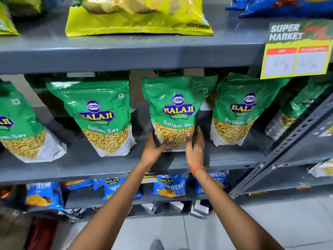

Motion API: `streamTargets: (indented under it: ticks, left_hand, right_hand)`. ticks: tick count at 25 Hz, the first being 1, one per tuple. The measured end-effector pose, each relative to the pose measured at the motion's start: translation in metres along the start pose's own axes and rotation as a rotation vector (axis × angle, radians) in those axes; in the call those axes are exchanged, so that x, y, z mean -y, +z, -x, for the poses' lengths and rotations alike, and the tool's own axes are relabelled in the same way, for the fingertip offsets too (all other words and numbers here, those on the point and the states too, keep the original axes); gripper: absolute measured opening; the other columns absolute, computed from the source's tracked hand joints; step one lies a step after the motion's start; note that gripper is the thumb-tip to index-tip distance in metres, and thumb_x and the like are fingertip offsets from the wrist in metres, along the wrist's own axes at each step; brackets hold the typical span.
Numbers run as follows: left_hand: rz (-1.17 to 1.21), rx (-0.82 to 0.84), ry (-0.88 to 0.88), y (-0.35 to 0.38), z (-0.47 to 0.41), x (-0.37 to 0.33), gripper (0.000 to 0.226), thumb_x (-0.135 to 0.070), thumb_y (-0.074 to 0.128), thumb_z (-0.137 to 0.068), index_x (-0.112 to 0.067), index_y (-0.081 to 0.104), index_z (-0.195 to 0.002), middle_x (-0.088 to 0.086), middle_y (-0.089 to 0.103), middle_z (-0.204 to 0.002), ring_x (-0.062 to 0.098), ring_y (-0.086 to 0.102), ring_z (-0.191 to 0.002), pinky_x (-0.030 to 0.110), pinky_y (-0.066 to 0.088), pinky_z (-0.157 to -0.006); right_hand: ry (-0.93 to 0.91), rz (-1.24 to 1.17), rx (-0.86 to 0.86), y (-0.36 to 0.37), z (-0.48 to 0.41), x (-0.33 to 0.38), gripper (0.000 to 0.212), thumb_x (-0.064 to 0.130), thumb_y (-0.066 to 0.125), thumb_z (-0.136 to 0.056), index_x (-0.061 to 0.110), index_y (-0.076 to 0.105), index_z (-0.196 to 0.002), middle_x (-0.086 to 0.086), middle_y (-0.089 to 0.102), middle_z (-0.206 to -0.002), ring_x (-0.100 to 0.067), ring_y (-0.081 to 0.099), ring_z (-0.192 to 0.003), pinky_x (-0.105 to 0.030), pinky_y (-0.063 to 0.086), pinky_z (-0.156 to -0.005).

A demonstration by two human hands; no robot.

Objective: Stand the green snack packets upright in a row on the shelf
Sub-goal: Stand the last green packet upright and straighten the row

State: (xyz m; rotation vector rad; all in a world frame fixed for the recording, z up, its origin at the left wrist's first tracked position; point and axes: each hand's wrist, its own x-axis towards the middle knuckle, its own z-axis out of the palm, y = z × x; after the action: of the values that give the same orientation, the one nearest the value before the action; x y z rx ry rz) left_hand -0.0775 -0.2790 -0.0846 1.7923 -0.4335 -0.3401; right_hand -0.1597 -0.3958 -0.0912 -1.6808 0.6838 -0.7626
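Several green Ratlami Sev snack packets stand upright in a row on the grey middle shelf (108, 165). The middle packet (174, 109) has both my hands at its base. My left hand (155, 147) cups its lower left corner, thumb across the front. My right hand (195, 145) presses its lower right side, fingers spread. To the left stand one packet (100, 116) and another at the frame edge (19, 127). To the right stands a packet (237, 112), with another (295, 109) leaning behind the shelf post. More green packets sit behind the front row.
A yellow wafers bag (138, 17) lies on the upper shelf, with a yellow price card (295, 51) hanging from its edge. Blue snack packets (169, 184) fill the lower shelf. A perforated grey post (288, 147) slants at the right. Grey tiled floor lies below.
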Motion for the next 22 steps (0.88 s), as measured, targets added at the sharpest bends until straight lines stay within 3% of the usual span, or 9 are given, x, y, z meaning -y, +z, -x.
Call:
streamTargets:
  ticks: [2, 4, 7, 10, 13, 15, 17, 19, 22]
  left_hand:
    - [-0.062, -0.219, 0.118, -0.003, 0.011, -0.013, 0.065, -0.052, 0.06, -0.082, -0.013, 0.039, -0.129, 0.006, 0.05, -0.135, 0.02, 0.046, -0.127, 0.032, 0.04, -0.103]
    - [-0.152, -0.451, 0.337, -0.011, 0.022, -0.027, 0.056, -0.059, 0.051, -0.083, -0.012, 0.046, -0.113, 0.004, 0.052, -0.115, 0.017, 0.049, -0.11, 0.035, 0.041, -0.097]
    - [-0.228, -0.652, 0.553, -0.03, 0.029, -0.046, 0.038, -0.047, 0.051, -0.089, -0.012, 0.047, -0.102, 0.009, 0.052, -0.11, 0.018, 0.047, -0.105, 0.025, 0.037, -0.094]
    - [-0.246, -0.772, 0.62, -0.061, 0.031, -0.051, 0.036, -0.034, 0.058, -0.088, -0.001, 0.049, -0.101, 0.025, 0.048, -0.124, 0.02, 0.04, -0.12, 0.008, 0.026, -0.102]
    - [-0.292, -0.857, 0.559, -0.108, 0.032, -0.041, 0.051, -0.033, 0.062, -0.086, 0.002, 0.047, -0.12, 0.024, 0.038, -0.141, 0.023, 0.032, -0.135, 0.022, 0.022, -0.111]
    - [-0.314, -0.849, 0.513, -0.139, 0.03, -0.025, 0.066, -0.038, 0.064, -0.084, -0.001, 0.039, -0.132, 0.022, 0.032, -0.148, 0.022, 0.027, -0.139, 0.027, 0.02, -0.115]
    - [-0.272, -0.749, 0.365, -0.165, 0.028, -0.005, 0.085, -0.055, 0.058, -0.08, -0.003, 0.028, -0.141, 0.018, 0.026, -0.152, 0.023, 0.024, -0.142, 0.031, 0.019, -0.117]
    - [-0.123, -0.509, 0.166, -0.187, 0.028, 0.018, 0.101, -0.069, 0.052, -0.072, -0.006, 0.021, -0.145, 0.013, 0.023, -0.155, 0.021, 0.022, -0.143, 0.03, 0.018, -0.117]
    - [0.016, -0.114, 0.008, -0.206, 0.022, 0.044, 0.085, -0.049, 0.067, -0.077, -0.013, 0.027, -0.142, 0.01, 0.038, -0.149, 0.02, 0.038, -0.137, 0.031, 0.03, -0.111]
  right_hand:
    - [-0.141, 0.062, -0.105, -0.002, 0.005, 0.013, 0.09, 0.076, 0.028, -0.079, 0.012, 0.026, -0.143, -0.012, 0.03, -0.152, -0.013, 0.021, -0.141, -0.014, 0.012, -0.114]
    - [-0.344, 0.085, -0.193, -0.002, 0.008, 0.031, 0.069, 0.054, 0.038, -0.089, 0.008, 0.03, -0.14, -0.011, 0.031, -0.149, -0.004, 0.018, -0.139, -0.008, 0.011, -0.113]
    - [-0.612, 0.073, -0.215, 0.006, 0.013, 0.061, 0.057, 0.036, 0.042, -0.091, 0.008, 0.031, -0.139, -0.007, 0.03, -0.144, -0.013, 0.025, -0.14, -0.027, 0.02, -0.118]
    - [-0.717, 0.048, -0.158, 0.025, 0.027, 0.084, 0.055, 0.03, 0.044, -0.09, 0.003, 0.032, -0.137, -0.009, 0.032, -0.143, -0.018, 0.028, -0.139, -0.03, 0.021, -0.118]
    - [-0.752, 0.031, -0.08, 0.056, 0.044, 0.094, 0.054, 0.032, 0.042, -0.093, 0.003, 0.033, -0.137, -0.007, 0.033, -0.143, -0.016, 0.028, -0.139, -0.029, 0.022, -0.117]
    - [-0.73, 0.057, -0.013, 0.082, 0.054, 0.093, 0.055, 0.036, 0.041, -0.093, 0.005, 0.033, -0.138, -0.007, 0.037, -0.143, -0.011, 0.029, -0.138, -0.025, 0.023, -0.117]
    - [-0.561, 0.076, 0.069, 0.113, 0.061, 0.087, 0.057, 0.038, 0.046, -0.091, 0.008, 0.033, -0.139, -0.01, 0.04, -0.144, -0.012, 0.031, -0.136, -0.029, 0.027, -0.116]
    - [-0.295, 0.037, 0.149, 0.145, 0.069, 0.08, 0.064, 0.037, 0.057, -0.087, 0.011, 0.032, -0.14, -0.012, 0.036, -0.149, -0.018, 0.03, -0.139, -0.039, 0.027, -0.117]
    - [-0.001, -0.056, 0.315, 0.17, 0.07, 0.063, 0.073, 0.032, 0.066, -0.083, 0.014, 0.028, -0.143, -0.008, 0.035, -0.151, -0.018, 0.032, -0.139, -0.039, 0.029, -0.116]
